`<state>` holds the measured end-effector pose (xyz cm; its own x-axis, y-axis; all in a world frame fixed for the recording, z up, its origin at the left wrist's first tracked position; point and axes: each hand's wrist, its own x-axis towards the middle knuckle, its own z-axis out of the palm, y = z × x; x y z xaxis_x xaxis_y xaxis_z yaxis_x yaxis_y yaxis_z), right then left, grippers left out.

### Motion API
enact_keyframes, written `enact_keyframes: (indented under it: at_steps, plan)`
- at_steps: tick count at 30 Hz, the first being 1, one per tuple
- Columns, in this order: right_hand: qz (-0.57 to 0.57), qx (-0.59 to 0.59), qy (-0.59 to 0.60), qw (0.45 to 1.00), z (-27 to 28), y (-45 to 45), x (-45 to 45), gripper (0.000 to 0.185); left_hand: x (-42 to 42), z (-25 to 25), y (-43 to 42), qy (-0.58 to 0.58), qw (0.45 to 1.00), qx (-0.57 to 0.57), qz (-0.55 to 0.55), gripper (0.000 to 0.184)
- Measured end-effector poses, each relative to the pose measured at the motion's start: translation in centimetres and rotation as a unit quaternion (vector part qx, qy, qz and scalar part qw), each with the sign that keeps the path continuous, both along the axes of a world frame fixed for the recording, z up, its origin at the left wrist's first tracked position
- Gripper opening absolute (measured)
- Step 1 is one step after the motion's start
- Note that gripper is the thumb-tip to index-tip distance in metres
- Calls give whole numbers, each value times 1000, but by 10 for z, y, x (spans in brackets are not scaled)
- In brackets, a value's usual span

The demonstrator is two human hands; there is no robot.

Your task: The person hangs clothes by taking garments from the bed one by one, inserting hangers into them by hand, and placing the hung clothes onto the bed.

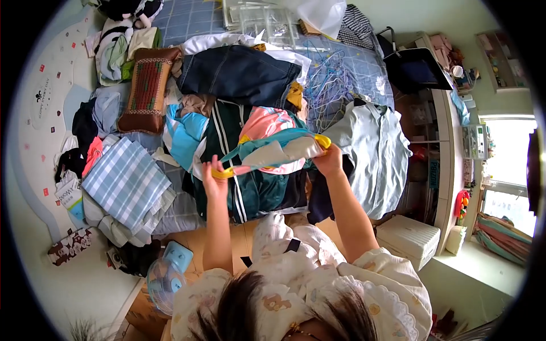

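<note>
A teal-and-white cloth piece with yellow ends (281, 151) is stretched between my two hands above the bed; its exact kind is unclear. My left hand (215, 181) holds its yellow edge at the left, some fingers extended upward. At the other end, my right hand (330, 161) grips the yellow corner with bent fingers. Just behind the cloth lies a pink garment (267, 120). Under it spreads a dark green garment with white stripes (264, 190). A pale grey-green shirt (369, 153) lies to the right of my right hand.
Dark blue jeans (236, 74), tangled hangers (330, 85) and a brown pillow (149, 88) lie on the bed. Folded checked cloth (126, 183) is at left. A fan (165, 281) stands on the floor, a white box (408, 238) at right.
</note>
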<state>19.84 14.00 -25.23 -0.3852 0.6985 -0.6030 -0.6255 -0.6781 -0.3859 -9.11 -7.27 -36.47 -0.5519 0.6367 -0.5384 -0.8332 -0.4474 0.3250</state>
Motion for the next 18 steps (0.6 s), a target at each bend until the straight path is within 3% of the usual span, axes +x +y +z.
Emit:
enact_keyframes:
  at_steps: [1, 2, 3, 4, 5, 6, 8, 10, 11, 12, 14, 16, 18]
  plan:
    - [-24, 40, 31, 998, -3, 1, 17, 30, -13, -16, -8, -40, 999, 0, -2, 14]
    - [14, 110, 132, 985, -9, 2, 34, 13, -16, 6, -6, -44, 994, -97, 15, 11]
    - [-19, 76, 93, 993, 9, -4, 38, 10, -20, 11, -9, -5, 995, -104, -4, 12]
    - [-54, 40, 54, 996, 28, -12, 40, 11, -23, 26, -10, 34, 993, -111, -22, 14]
    - [9, 99, 81, 992, 19, -11, 58, 23, -24, 41, -3, 58, 982, -180, -1, 26]
    - [12, 117, 103, 988, 31, -21, 67, 24, -26, 61, -5, 124, 977, -166, -47, 37]
    - [-5, 95, 109, 990, 36, -29, 87, 24, -31, 112, 11, 206, 965, -161, -13, 43]
    - [-40, 117, 18, 992, 54, -35, 95, 22, -33, 166, 20, 307, 946, -98, -8, 38]
    - [-58, 128, -28, 990, 62, -36, 101, 21, -30, 196, 23, 366, 927, -81, -21, 36]
    - [-7, 178, 44, 983, 50, -25, 119, 18, -27, 224, 27, 424, 903, -64, -33, 34]
    - [-72, 179, -45, 980, 117, -38, 100, 21, -22, 269, 35, 549, 834, 0, -61, 32]
    - [-31, 259, 73, 963, 126, -20, 116, 25, -8, 320, 36, 628, 773, -4, -89, 35]
    - [16, 385, 184, 904, 164, -16, 115, 24, 5, 362, 32, 723, 683, -31, -98, 34]
